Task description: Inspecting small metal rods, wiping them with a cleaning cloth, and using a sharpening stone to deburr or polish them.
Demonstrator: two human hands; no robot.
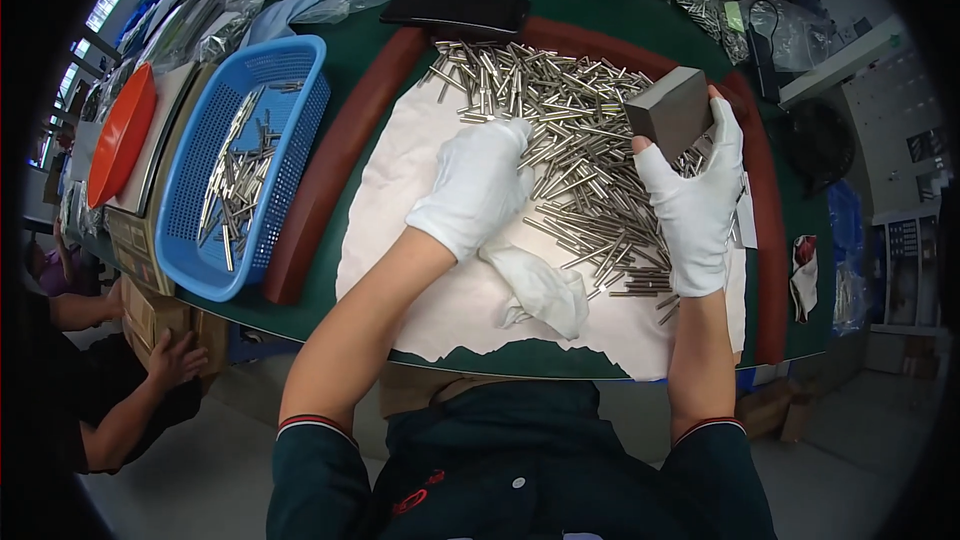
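Note:
A large heap of thin shiny metal rods lies on a white cloth spread over the green table. My left hand, in a white glove, rests palm down on the left edge of the heap, fingers reaching into the rods. My right hand, also gloved, grips a grey rectangular block and holds it tilted just above the right side of the heap. A crumpled white glove or rag lies on the cloth between my forearms.
A blue plastic basket holding several rods stands at the left. An orange bowl sits further left. A black phone lies behind the heap. A brown raised rim borders the cloth. Another person's arms are at lower left.

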